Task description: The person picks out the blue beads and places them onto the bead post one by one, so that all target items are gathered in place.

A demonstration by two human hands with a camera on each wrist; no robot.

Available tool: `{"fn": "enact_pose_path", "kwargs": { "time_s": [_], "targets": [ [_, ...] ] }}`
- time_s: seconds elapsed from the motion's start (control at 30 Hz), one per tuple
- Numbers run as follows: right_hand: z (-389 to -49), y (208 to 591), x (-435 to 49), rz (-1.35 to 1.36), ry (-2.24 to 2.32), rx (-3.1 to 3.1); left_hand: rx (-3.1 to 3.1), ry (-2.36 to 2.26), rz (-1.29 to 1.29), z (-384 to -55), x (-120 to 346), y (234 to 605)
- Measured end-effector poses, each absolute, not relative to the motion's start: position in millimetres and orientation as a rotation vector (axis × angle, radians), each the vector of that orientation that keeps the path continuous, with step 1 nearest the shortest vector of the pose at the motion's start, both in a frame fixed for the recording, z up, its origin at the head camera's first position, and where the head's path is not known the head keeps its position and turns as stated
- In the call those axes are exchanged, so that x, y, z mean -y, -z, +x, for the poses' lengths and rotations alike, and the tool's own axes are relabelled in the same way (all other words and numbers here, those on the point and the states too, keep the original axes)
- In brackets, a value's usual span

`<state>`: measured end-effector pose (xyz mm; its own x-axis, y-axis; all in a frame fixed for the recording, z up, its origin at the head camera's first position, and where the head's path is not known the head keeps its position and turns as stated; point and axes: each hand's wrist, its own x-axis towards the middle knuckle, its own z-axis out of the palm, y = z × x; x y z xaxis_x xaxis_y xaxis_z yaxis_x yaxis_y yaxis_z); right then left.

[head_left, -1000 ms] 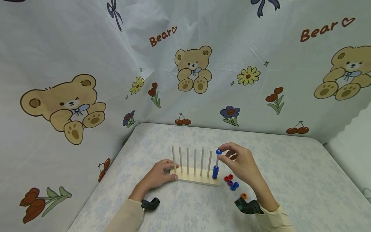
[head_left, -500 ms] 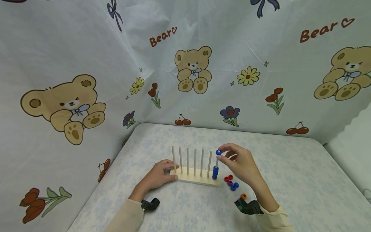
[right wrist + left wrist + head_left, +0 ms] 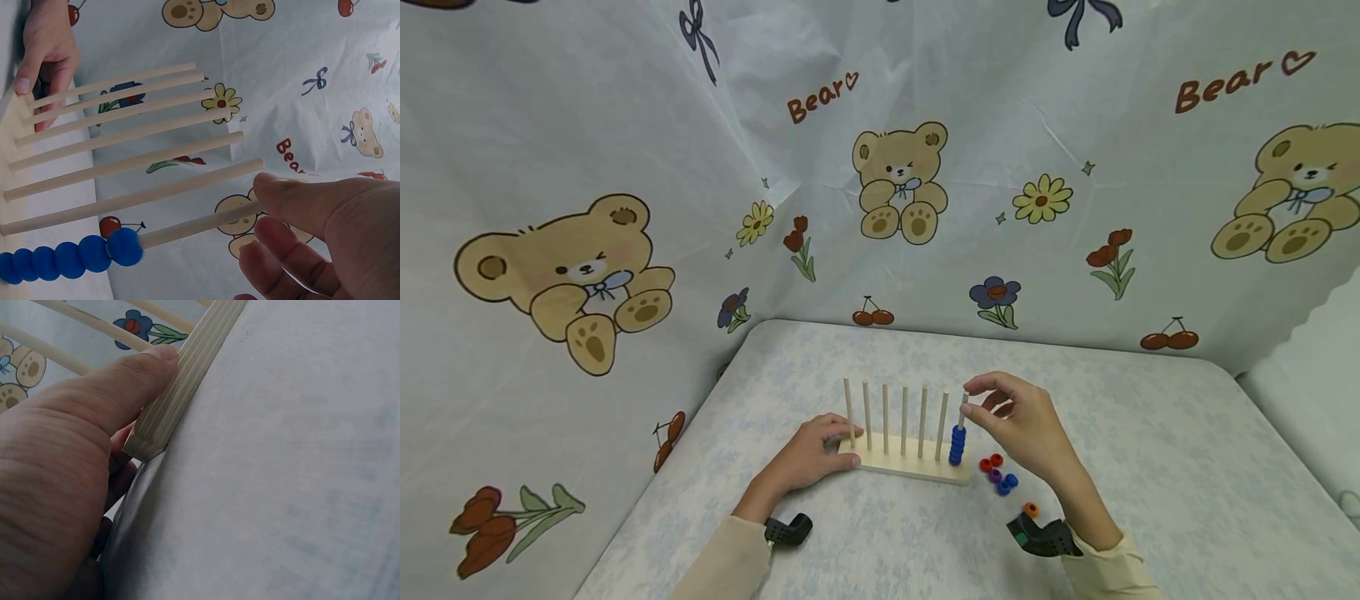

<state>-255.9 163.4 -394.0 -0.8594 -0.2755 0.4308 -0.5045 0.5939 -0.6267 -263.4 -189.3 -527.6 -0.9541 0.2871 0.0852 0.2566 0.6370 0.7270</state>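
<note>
A wooden peg stand (image 3: 904, 460) with a row of upright pegs stands on the table. My left hand (image 3: 808, 450) grips the left end of its base, the thumb (image 3: 134, 378) along the front edge and the fingers behind. Several blue beads (image 3: 957, 446) are stacked on the rightmost peg; the topmost blue bead (image 3: 125, 247) lies against the ones below. At the top of that peg is my right hand (image 3: 1018, 417), thumb and index finger on either side of the tip with no bead between them. In the right wrist view the thumb (image 3: 290, 197) overlaps the peg's end.
Right of the stand lie loose beads: two red beads (image 3: 996, 459), a purple bead (image 3: 995, 476) and two blue beads (image 3: 1003, 488). An orange bead (image 3: 1031, 509) lies nearer, beside the right wrist's camera band (image 3: 1043, 536). A bear-printed cloth (image 3: 925, 275) hangs behind the table.
The blue bead that was between my right thumb and index finger at the peg's top has been let go and has dropped onto the stack. Both hands stay almost in place.
</note>
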Motion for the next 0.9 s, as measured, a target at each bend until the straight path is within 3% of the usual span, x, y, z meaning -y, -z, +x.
{"fn": "enact_pose_path", "kwargs": {
  "time_s": [0.9],
  "targets": [
    [-256.4,385.3,-179.0,0.621,-1.107,2.559,-2.808,-1.237,0.475,-264.4,188.9,526.5]
  ]
}}
